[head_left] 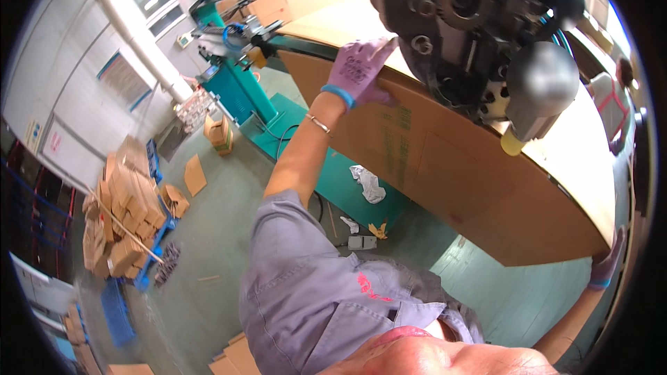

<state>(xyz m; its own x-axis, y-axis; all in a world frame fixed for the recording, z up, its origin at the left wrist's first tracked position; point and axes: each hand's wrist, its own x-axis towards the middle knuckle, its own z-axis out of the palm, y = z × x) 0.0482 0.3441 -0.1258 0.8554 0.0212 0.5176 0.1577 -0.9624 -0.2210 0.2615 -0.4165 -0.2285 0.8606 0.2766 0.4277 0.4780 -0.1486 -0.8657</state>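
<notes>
Ideally, the left hand [359,73], gripping the upper edge of the large cardboard carton [445,173] beneath the machine head [445,35], should stay well clear of that mechanism, while the right hand [608,264], at the far corner, its closure too hidden to tell, should hold that end level. From the left, flattened cardboard [128,212] is heaped on a blue pallet [144,279], a small open box [219,135] stands on the floor [215,222], crumpled white scraps [370,186] litter the green base [335,184], and the head blocks part of the carton from view.
</notes>
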